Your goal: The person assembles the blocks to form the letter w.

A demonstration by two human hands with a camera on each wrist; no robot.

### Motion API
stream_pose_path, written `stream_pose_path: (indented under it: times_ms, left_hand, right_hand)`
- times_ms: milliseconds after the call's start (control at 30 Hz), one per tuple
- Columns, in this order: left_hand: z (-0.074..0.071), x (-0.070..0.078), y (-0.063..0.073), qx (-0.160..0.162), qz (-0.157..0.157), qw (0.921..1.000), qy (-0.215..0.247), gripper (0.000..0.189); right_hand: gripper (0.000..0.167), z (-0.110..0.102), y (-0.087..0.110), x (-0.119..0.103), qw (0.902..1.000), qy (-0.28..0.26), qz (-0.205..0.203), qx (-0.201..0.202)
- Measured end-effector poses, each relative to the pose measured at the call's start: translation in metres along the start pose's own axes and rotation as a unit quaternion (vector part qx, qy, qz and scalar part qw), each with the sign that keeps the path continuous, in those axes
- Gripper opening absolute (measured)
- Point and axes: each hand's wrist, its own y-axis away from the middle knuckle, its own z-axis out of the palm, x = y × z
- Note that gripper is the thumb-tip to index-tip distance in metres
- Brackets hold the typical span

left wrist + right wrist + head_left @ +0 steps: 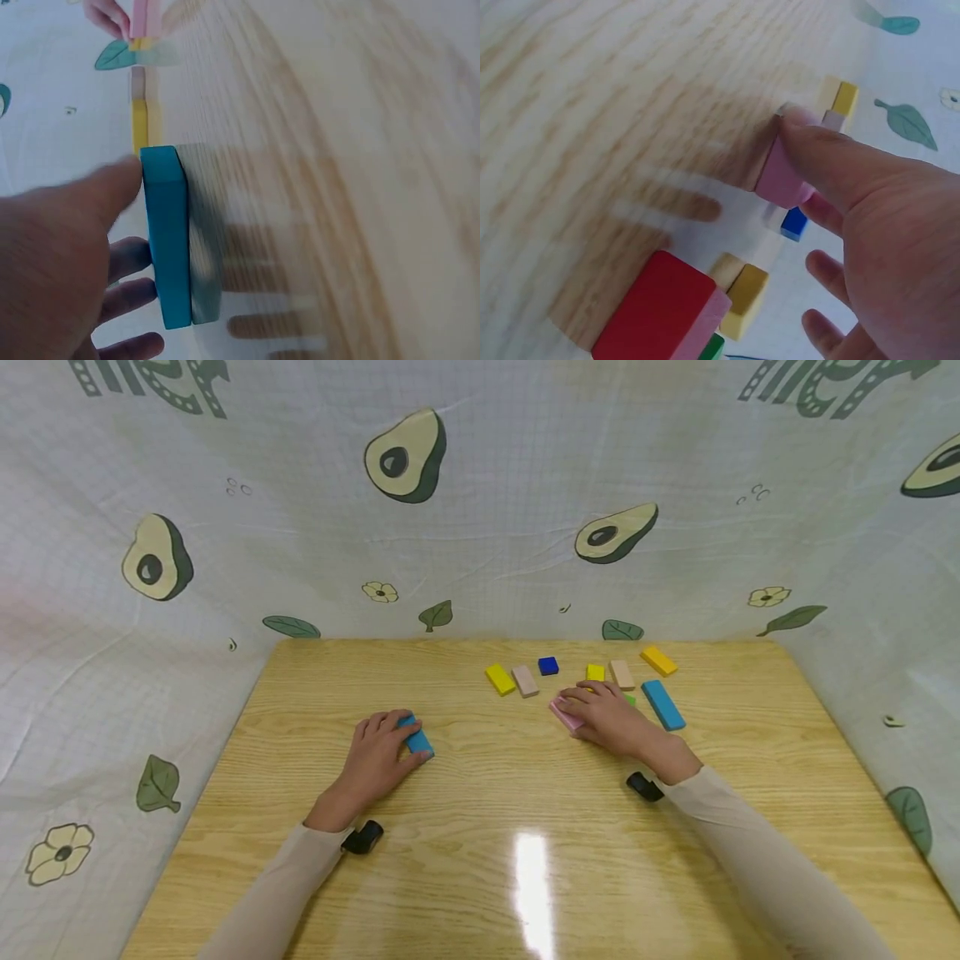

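Observation:
My left hand (378, 756) holds a flat light-blue block (417, 739) close over the left half of the table, thumb at the near end and fingers at the far end. In the left wrist view the thumb lies against one end of the blue block (166, 240). Right of the middle, my right hand (611, 722) grips a pink block (565, 715) between thumb and fingers. The right wrist view shows the thumb along the pink block (780, 176), with the other fingers spread apart behind it. A red block (656, 307) sits below this hand, hidden in the head view.
A yellow block (499, 679), a pale pink block (525, 681) and a dark-blue block (548, 666) lie behind the hands. Further right are another yellow block (596, 672), a beige block (622, 675), an orange block (658, 661) and a long blue block (663, 705). A patterned cloth (495, 527) hangs behind the table.

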Motion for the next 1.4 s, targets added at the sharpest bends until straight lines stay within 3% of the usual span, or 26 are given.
stream_pose_path:
  times_ms: [333,600,867,1400]
  left_hand:
    - [-0.003,-0.001,0.002,-0.017,0.002,0.9999,-0.001,0.057]
    - [-0.003,0.001,0.005,0.014,-0.004,0.9998,-0.014,0.054]
    - [-0.003,0.006,0.005,0.014,-0.011,0.9995,-0.026,0.054]
    - [-0.004,0.01,0.007,0.012,-0.014,0.9994,-0.03,0.053]
  right_hand:
    - [0.053,0.001,0.0,0.0,1.0,-0.007,-0.004,-0.004]
    - [0.055,0.006,-0.004,-0.003,0.9998,0.011,0.005,0.017]
    - [0.057,0.008,-0.009,-0.011,0.9993,0.016,0.017,0.03]
    - [0.054,0.002,-0.065,-0.057,0.9983,0.012,-0.024,0.052]
